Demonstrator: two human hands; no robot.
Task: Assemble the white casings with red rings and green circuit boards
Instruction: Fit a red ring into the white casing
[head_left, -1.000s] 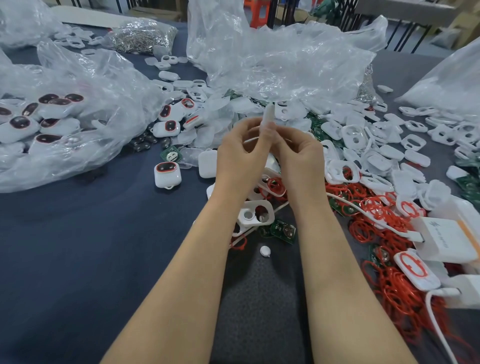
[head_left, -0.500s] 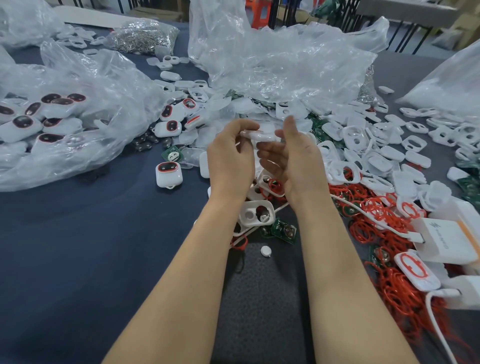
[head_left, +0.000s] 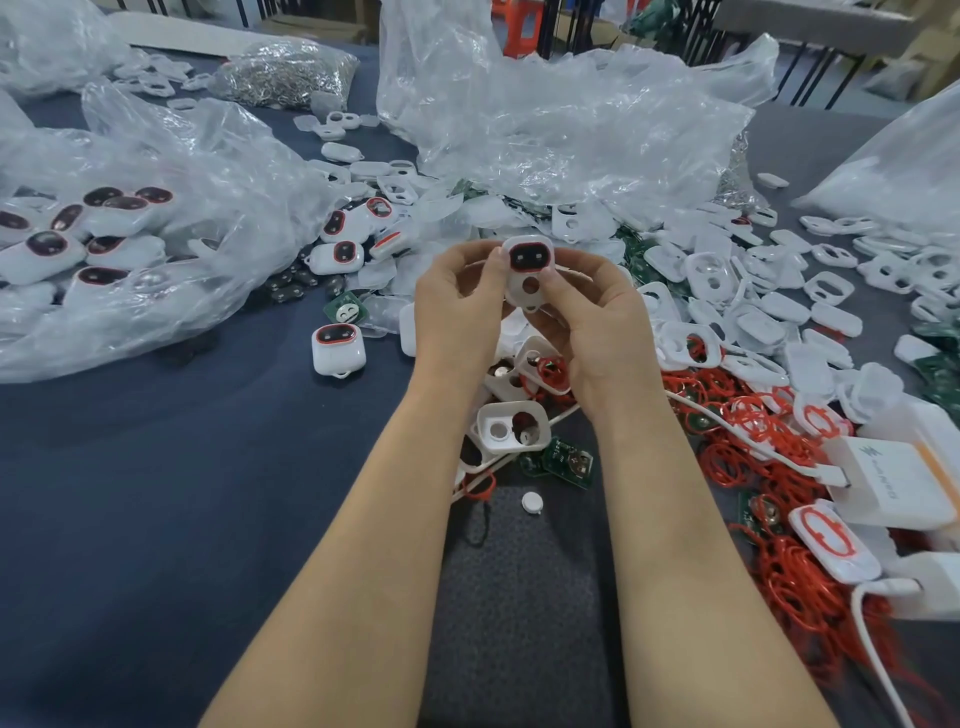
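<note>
The white casing (head_left: 518, 292) is held up off the table (head_left: 156, 493), over the middle of the parts heap. Its red ring (head_left: 549, 257) sits round a dark window at the top, with a round hole open below. To my eye the risk is that ring: an uneven squeeze could pop one side out of its seat, or leave the casing closed crooked. Whether a board is inside, I can't tell. A slip would drop it into the litter at 6 o'clock, where an empty casing (head_left: 511, 426) and a green circuit board (head_left: 569, 460) lie.

The left hand (head_left: 457, 312) and right hand (head_left: 597, 322) both grip it, their fingers (head_left: 491, 258) curled and pinching its upper corners from 9 and 3 o'clock. Loose red rings (head_left: 779, 571) sprawl at 4 o'clock, and a finished unit (head_left: 337, 351) sits at 8 o'clock.
</note>
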